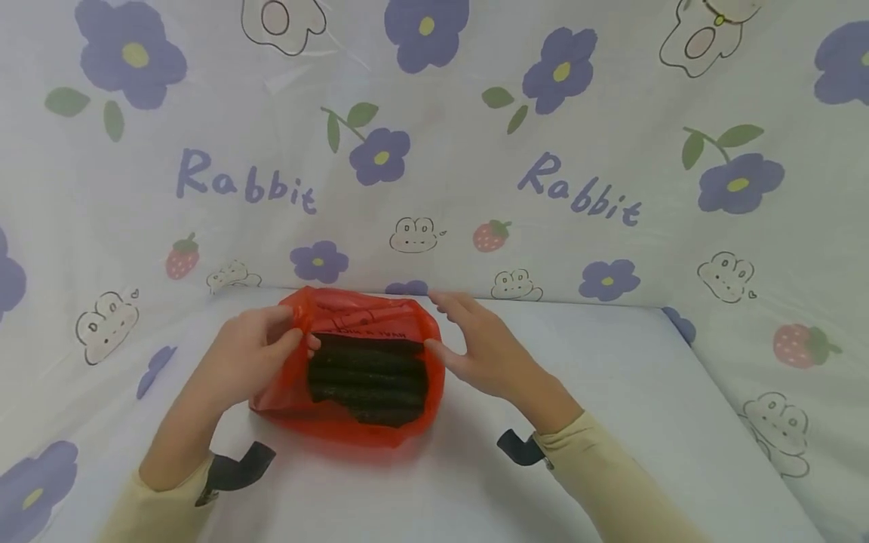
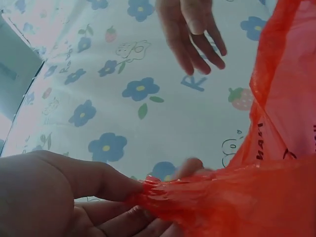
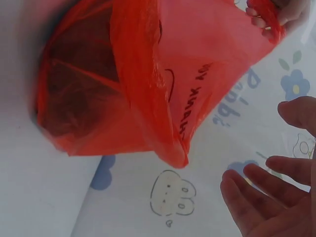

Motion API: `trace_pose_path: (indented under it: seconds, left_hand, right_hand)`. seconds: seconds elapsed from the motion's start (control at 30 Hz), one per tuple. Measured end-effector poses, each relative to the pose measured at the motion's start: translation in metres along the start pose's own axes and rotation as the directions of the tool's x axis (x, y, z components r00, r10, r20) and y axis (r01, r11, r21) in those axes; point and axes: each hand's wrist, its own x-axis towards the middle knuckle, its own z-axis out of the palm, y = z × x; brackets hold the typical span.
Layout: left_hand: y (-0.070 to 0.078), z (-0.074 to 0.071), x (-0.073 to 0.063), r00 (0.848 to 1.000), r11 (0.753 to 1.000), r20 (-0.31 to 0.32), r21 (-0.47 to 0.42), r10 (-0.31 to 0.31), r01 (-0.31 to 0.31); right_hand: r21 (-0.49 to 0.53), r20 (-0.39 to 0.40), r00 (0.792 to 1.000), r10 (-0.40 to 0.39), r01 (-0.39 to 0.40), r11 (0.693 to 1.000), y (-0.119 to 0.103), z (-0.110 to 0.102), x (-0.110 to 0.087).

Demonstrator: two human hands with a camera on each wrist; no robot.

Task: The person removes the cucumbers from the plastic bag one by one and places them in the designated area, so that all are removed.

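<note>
A red plastic bag (image 1: 288, 392) with dark printing lies on the table, its mouth facing me. Inside are several long dark green cucumbers (image 1: 366, 377), side by side. My left hand (image 1: 254, 347) pinches the gathered film at the bag's left edge; the left wrist view shows this bunched film (image 2: 173, 195) between thumb and fingers. Beside the bag's right edge, my right hand (image 1: 492, 347) has its fingers extended. In the right wrist view that hand (image 3: 276, 197) stands apart from the bag (image 3: 138, 84), holding nothing.
The white tabletop (image 1: 597, 377) extends right of the bag and in front of it. A pale curtain (image 1: 434, 113) with flowers, rabbits and strawberries hangs behind and at both sides. Black curved pieces (image 1: 237, 467) stick out from the sleeves near both wrists.
</note>
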Motion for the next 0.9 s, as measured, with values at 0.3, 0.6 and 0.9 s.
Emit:
trace_pose_path:
  seconds: [0.3, 0.6, 0.9]
  left_hand:
    - [-0.003, -0.003, 0.008, 0.999, 0.990, 0.036, -0.144, 0.007, -0.002]
    - [-0.004, -0.004, 0.010, 0.999, 0.983, 0.035, -0.185, 0.018, -0.012]
    - [-0.004, -0.010, 0.007, 0.999, 0.976, 0.045, -0.218, 0.026, -0.016]
  right_hand:
    - [0.025, 0.023, 0.999, -0.045, 0.044, 0.999, -0.008, 0.008, 0.009]
    - [0.022, 0.099, 0.993, -0.064, 0.062, 0.998, -0.022, 0.019, 0.023]
    - [0.005, 0.266, 0.962, -0.055, 0.056, 0.998, -0.039, 0.044, 0.049]
